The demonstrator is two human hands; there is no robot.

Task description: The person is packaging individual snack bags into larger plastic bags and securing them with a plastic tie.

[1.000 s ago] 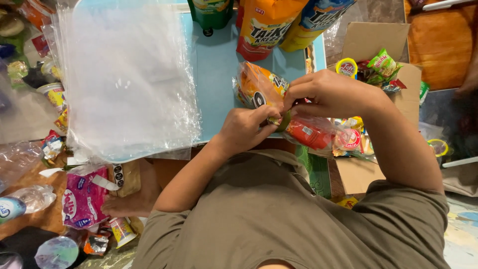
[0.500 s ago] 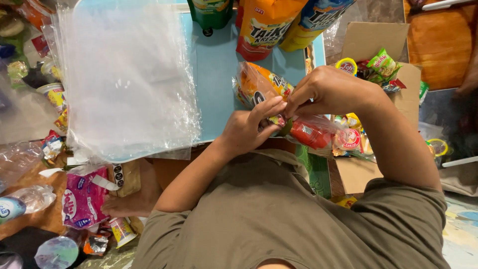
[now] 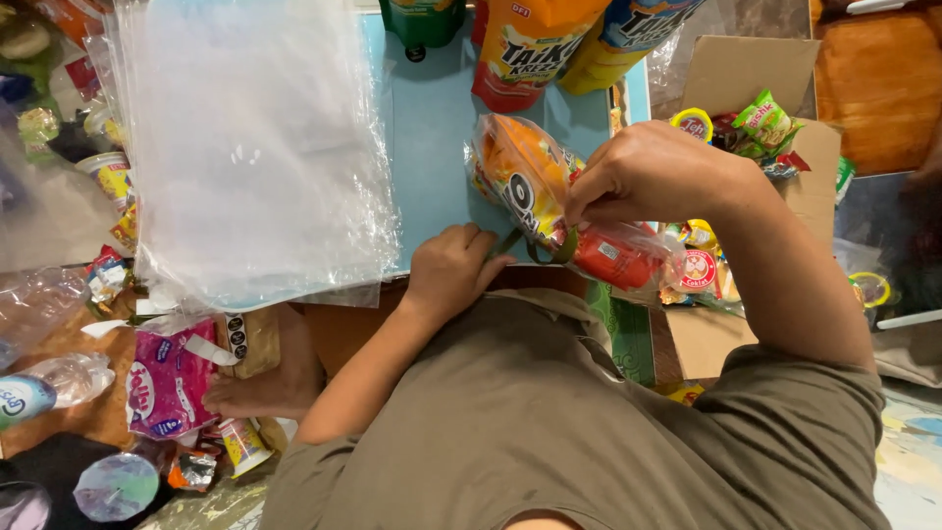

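Observation:
A clear plastic bag (image 3: pixel 549 211) stuffed with an orange snack packet and a red packet lies at the near edge of a light blue table (image 3: pixel 432 147). My right hand (image 3: pixel 648 177) pinches the gathered neck of that bag from above. My left hand (image 3: pixel 453 265) rests on the table edge just left of the bag, its fingers holding a dark green ribbon (image 3: pixel 535 250) that loops under the bag's neck. My olive shirt fills the lower frame.
A stack of clear plastic bags (image 3: pixel 245 147) covers the table's left half. Tall snack bags (image 3: pixel 530 44) stand at the far edge. An open cardboard box (image 3: pixel 805 196) with candies sits on the right. Loose packets, a pink wrapper (image 3: pixel 167 378) and a bottle litter the floor at left.
My left hand has dropped from beside my right hand at the bag's neck down to the table edge, drawing the green ribbon with it. My right hand keeps its pinch.

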